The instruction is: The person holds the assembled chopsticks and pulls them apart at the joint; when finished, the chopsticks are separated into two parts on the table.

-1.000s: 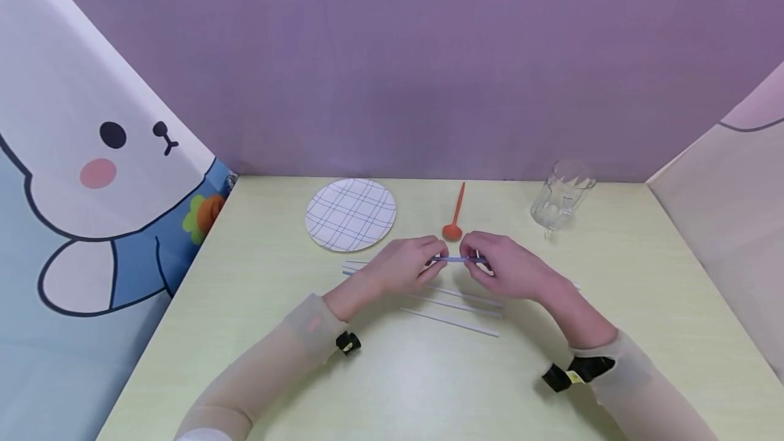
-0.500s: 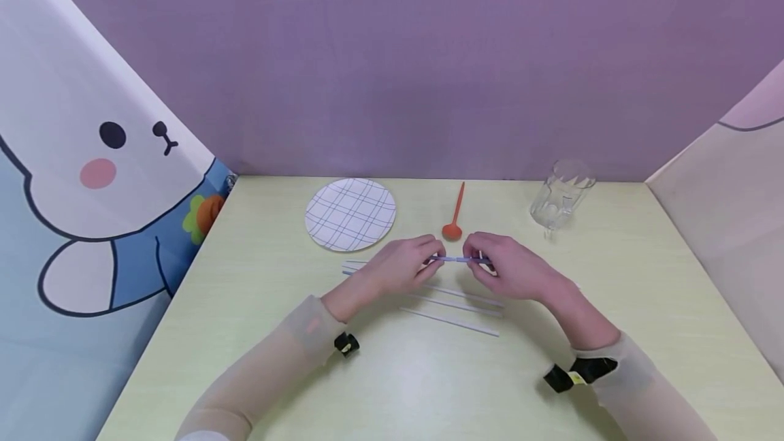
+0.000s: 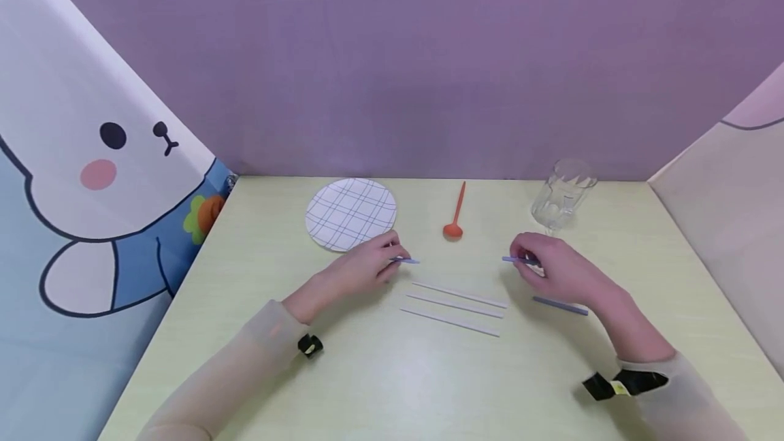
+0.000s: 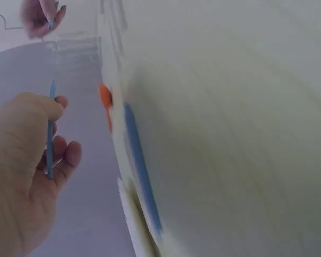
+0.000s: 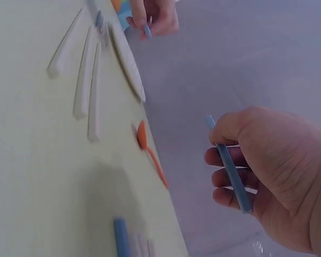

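Observation:
Two short blue sticks are held apart over the table, one in each hand. My left hand [image 3: 364, 265] pinches one blue stick [image 4: 50, 136] between thumb and fingers, with a pointed tip sticking out to the right. To the right, my right hand [image 3: 563, 267] grips the other blue stick [image 5: 232, 174], its end showing toward the left. Between and below the hands lie three white sticks [image 3: 454, 301], roughly side by side. Another blue stick [image 3: 560, 305] lies on the table beneath my right hand. In the left wrist view a blue stick [image 4: 143, 168] rests below my left hand.
A round plate with a blue check pattern [image 3: 350, 213] sits behind my left hand. An orange spoon [image 3: 453, 230] lies at the back middle. A clear glass [image 3: 560, 196] stands behind my right hand. A purple backdrop [image 3: 429, 67] closes off the table's far edge.
The hands were close together on one blue length. A joint showed in it half a second ago; now it is in two, and the hands have moved apart, left and right.

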The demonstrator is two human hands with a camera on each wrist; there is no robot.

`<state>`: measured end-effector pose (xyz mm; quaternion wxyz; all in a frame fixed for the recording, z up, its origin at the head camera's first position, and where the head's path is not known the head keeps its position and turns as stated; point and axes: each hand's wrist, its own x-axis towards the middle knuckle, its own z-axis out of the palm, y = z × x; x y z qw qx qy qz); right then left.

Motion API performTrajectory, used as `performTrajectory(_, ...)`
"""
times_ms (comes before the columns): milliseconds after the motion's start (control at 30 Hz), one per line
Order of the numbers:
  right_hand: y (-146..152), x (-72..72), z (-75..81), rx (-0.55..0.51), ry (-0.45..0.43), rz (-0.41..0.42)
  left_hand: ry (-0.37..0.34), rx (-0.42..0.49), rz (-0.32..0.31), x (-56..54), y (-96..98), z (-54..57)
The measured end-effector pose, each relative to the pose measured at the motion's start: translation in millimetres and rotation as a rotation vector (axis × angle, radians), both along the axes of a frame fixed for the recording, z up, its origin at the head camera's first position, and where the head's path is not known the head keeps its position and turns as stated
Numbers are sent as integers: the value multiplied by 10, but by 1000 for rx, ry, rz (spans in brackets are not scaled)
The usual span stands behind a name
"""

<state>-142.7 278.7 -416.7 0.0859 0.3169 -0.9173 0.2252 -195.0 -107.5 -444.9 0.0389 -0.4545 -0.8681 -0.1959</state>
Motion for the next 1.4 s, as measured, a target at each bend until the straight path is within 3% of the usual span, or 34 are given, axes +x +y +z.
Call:
performTrajectory(167,217,111,-93,-12,37,-4,25,0,-11,-36,-258,-28)
performTrajectory(333,367,213,-131,-2,60,-19,-12,-5,-13,-39,-444,-39)
performTrajectory(500,444,286,-119,18,-13,-45,-71,-12,1,-6,-549,-41)
performTrajectory(800,552,372,-152,26,-215,1,-261,-31,-32,33,-632,-85)
performTrajectory(967,594,392,-166,37,-308,2,-328,-67,-26,43,-641,-107)
performTrajectory(1133,611,410,-205,37,-355,-10,-339,-74,-7,39,-633,-107)
performTrajectory(1400,586,422,-296,0,-336,29,-327,-78,6,23,-623,-116)
